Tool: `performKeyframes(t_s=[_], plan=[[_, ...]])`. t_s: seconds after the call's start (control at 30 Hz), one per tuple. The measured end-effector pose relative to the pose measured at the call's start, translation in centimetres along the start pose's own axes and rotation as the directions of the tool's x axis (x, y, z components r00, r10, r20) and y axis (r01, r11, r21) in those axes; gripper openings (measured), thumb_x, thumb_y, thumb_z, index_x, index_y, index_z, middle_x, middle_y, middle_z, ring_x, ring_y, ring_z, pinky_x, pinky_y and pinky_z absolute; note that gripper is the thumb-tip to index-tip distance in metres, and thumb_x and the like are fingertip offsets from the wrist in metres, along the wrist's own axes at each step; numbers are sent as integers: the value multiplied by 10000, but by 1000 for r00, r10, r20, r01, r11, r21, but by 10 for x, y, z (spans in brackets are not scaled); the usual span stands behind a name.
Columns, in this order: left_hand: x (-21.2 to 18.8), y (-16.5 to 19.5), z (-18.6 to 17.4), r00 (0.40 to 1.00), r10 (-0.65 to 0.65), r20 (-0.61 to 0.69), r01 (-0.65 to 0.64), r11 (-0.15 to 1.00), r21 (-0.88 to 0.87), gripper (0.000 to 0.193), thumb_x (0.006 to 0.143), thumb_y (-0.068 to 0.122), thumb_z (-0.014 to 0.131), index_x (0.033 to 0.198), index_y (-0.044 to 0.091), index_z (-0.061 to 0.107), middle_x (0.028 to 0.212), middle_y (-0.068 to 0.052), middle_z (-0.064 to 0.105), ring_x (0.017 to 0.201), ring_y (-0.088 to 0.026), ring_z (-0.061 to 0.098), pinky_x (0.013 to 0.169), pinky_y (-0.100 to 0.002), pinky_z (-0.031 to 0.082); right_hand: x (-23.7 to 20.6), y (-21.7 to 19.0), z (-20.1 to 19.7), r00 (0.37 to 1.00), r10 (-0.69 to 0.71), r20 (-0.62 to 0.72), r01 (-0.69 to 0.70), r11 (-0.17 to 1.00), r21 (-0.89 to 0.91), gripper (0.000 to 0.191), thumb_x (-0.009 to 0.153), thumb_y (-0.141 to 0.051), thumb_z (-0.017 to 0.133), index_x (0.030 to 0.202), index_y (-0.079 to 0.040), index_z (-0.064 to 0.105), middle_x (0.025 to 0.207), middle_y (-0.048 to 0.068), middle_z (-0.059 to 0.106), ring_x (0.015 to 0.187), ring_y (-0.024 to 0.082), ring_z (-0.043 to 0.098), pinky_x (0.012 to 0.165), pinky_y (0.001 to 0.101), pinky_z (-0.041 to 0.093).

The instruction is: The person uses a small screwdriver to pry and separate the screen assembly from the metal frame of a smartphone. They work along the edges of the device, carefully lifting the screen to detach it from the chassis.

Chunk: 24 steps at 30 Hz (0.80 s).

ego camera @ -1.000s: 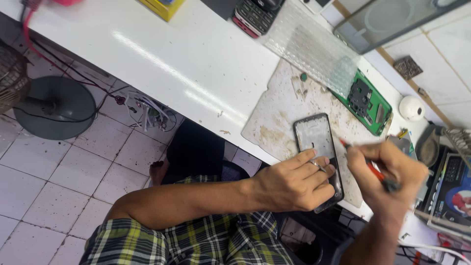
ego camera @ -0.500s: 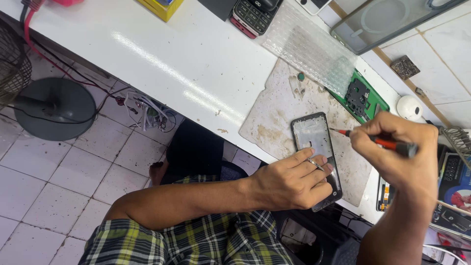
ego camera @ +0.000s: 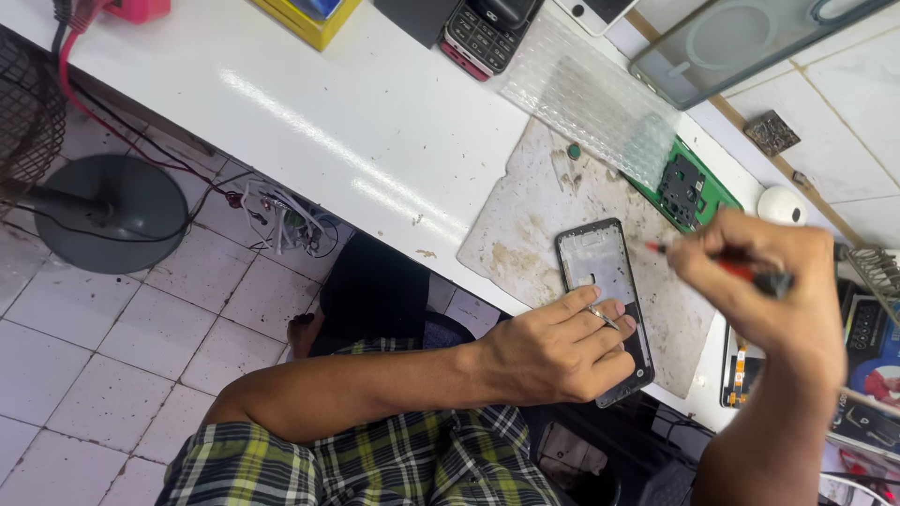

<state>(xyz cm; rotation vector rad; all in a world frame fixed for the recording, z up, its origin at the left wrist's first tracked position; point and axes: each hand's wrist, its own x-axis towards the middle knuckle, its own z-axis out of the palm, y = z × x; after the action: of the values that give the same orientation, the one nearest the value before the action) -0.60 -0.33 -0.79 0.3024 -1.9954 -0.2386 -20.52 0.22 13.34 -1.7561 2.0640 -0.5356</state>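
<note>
Left hand [ego camera: 553,351] pins the dark, opened phone [ego camera: 600,272] lower right of centre, right hand [ego camera: 764,281] gripping a red screwdriver [ego camera: 727,270] over it.

My left hand [ego camera: 553,351] covers the lower end of the black-framed open phone [ego camera: 600,281]; my right hand [ego camera: 764,281] hides most of the red-handled screwdriver [ego camera: 741,274], its tip blurred.

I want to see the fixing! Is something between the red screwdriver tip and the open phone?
Nothing visible. The screwdriver in the right hand points over bare mat toward the phone; the left hand holds its lower end.
</note>
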Motion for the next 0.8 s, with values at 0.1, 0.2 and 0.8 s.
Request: performKeyframes(t_s=[0.1,0.2,0.8], plan=[[-1,1,0,1000,-8,-2,8,999,36,190,1026,140,630,853,69,667,934,-98,768,1059,-216,762,1056,-414,583,-10,-19,-7,976,-30,215,68,983,-172,110,777,-95,775,758,-4,715,668,24,689,556,51,583,499,216,464],[1,1,0,1000,-6,-26,6,1000,14,200,1017,149,628,831,78,646,959,-100,775,1052,-218,762,1050,-416,576,-25,-25,9,981,-45,-189,100,952,288,183,981,-168,585,1103,-39,627,947,-6,717,758,31,700,646,176,562],[-1,0,-9,1000,14,8,-15,999,45,200,1008,169,620,824,94,642,1049,-93,778,1076,-204,747,1069,-398,542,-17,-4,69,951,-108,-291,23,959,-282,509,838,-180,854,1103,2,459,957,193,537,754,365,540,693,457,460]])
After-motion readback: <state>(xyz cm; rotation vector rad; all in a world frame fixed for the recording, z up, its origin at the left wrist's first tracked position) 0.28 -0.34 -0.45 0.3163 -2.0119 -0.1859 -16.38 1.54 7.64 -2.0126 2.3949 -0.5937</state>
